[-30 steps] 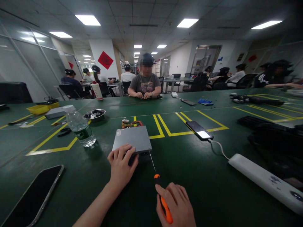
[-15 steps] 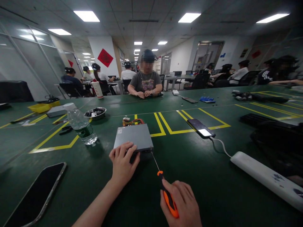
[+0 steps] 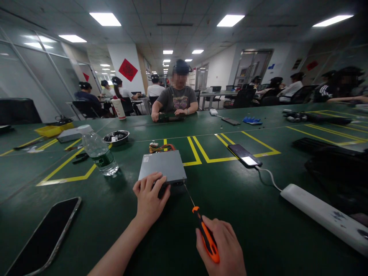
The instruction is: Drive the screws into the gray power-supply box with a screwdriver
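Observation:
A grey metal computer power supply [image 3: 165, 165] lies flat on the green table, with a bundle of coloured cables [image 3: 161, 147] at its far side. My left hand [image 3: 151, 193] grips its near left edge, fingers on top and thumb against the near face. In my right hand [image 3: 222, 243] is an orange and black screwdriver [image 3: 207, 237]. Its thin shaft slants up and left, and the tip meets the near right corner of the power supply. Whether a screw sits under the tip is too small to tell.
Left stand a water bottle [image 3: 100, 153], a metal bowl [image 3: 116, 137] of small parts and a large phone [image 3: 44, 235]. Right lie a charging phone [image 3: 244, 155] and a white power strip [image 3: 322, 214]. A person [image 3: 177, 99] sits across the table.
The screwdriver handle has turned slightly in my right hand, which has shifted a little right. My left hand and the power supply hold still. The person opposite has moved a hand left, showing a dark object.

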Tool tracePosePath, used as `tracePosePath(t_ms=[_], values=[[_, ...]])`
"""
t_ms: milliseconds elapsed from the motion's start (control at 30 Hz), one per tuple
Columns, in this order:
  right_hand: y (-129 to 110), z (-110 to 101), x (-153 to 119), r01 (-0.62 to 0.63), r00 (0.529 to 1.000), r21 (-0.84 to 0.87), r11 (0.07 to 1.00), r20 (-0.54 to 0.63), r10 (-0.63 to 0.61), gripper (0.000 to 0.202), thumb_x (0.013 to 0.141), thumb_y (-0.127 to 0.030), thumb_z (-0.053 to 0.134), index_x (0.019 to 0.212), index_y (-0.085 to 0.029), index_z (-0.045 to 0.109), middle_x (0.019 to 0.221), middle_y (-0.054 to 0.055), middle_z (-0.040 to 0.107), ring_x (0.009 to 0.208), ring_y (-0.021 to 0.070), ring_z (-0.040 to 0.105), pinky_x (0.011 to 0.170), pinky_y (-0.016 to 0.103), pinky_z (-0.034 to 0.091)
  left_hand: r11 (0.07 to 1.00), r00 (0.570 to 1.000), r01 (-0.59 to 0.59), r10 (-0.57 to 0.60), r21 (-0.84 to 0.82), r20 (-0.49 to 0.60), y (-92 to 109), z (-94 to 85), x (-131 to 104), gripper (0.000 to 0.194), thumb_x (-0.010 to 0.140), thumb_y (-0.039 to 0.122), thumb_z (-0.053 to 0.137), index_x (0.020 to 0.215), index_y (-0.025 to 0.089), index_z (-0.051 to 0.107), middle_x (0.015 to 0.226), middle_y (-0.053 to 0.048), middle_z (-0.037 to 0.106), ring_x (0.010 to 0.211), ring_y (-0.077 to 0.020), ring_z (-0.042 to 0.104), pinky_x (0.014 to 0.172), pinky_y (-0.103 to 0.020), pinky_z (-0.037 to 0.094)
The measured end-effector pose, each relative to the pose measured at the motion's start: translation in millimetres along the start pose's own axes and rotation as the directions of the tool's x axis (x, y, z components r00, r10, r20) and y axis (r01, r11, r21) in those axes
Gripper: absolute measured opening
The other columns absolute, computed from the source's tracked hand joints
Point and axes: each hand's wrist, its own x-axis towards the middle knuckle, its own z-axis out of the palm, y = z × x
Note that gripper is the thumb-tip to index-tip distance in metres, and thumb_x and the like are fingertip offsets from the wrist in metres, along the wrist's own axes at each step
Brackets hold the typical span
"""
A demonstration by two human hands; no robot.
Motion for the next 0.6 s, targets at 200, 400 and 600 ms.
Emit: tracePosePath(t_ms=[200,400,600], values=[[1.1,2.1,3.1,0.149,0.989,-0.107,0.983,0.005,-0.149,0.022,0.088,-0.017,0.040,0.102,-0.012,0.056,0.072,0.005,0.061,0.064,0.0177,0.061,0.062,0.033,0.047,1.000,1.000,-0.010,0.009,0.008,0.009,-0.5,-0.8,-0.2,0.020,0.079,0.027,0.058,0.099,0.025,0.058,0.105,-0.005,0.063,0.101,-0.0233,0.054,0.084,-0.041,0.029],[2.9,-2.6,2.7,0.083,0.997,-0.028,0.996,0.006,-0.083,0.020,0.086,-0.019,0.045,0.103,-0.014,0.054,0.080,0.006,0.064,0.073,0.0192,0.063,0.068,0.034,0.050,1.000,1.000,0.001,-0.001,-0.002,0.008,0.0,-0.9,-0.3,0.020,0.079,0.028,0.058,0.099,0.024,0.058,0.105,-0.006,0.063,0.101,-0.0234,0.054,0.085,-0.041,0.028],[-1.0,-11.8,2.9,0.053,0.999,0.064,0.997,-0.007,-0.053,0.025,0.083,-0.019,0.052,0.107,-0.016,0.051,0.081,0.004,0.064,0.071,0.0178,0.064,0.066,0.033,0.051,1.000,0.999,0.019,-0.018,-0.016,0.028,-1.1,-0.2,-1.4,0.020,0.079,0.028,0.057,0.099,0.025,0.059,0.107,-0.006,0.062,0.103,-0.0242,0.053,0.085,-0.041,0.028]])
